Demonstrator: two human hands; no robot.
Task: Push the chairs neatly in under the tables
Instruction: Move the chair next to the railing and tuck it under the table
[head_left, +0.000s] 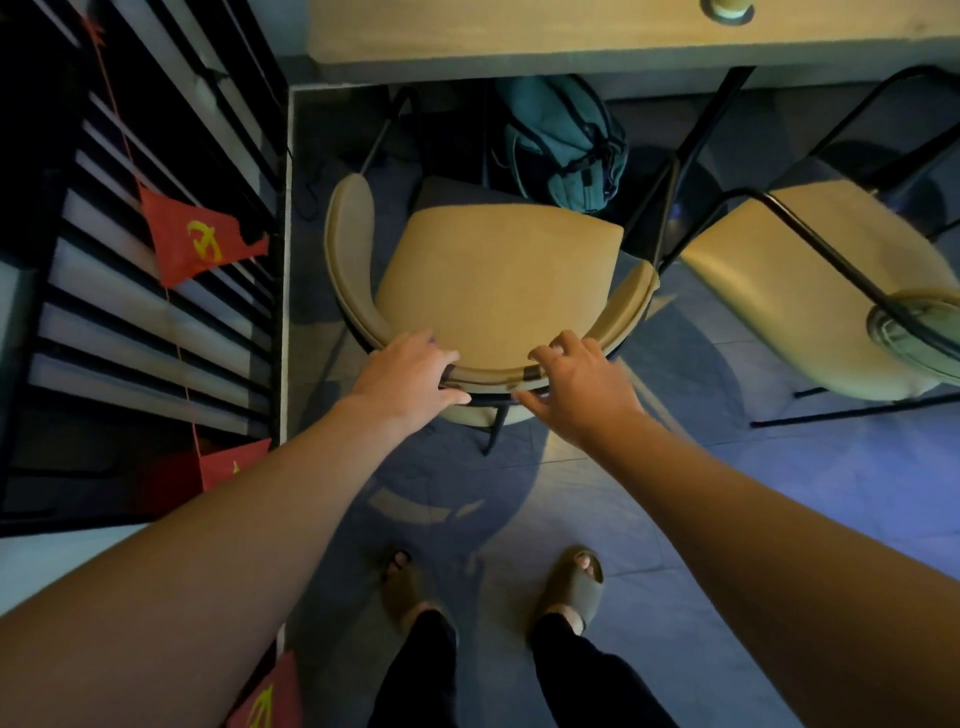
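A tan chair (493, 280) with a curved padded backrest and black metal legs stands in front of a light wooden table (571, 36), its seat mostly outside the table edge. My left hand (410, 376) is on the left part of the backrest's rear curve, fingers over the top and thumb beneath. My right hand (582, 379) is wrapped around the right part of the same curve. A second tan chair (810, 291) stands at the right, angled, also out from the table.
A teal backpack (566, 140) lies on the floor under the table, just beyond the chair's seat. A black slatted railing (156, 291) with red flags (192, 239) runs along the left. A cup (727, 8) stands on the table. My feet in sandals are on the tiled floor.
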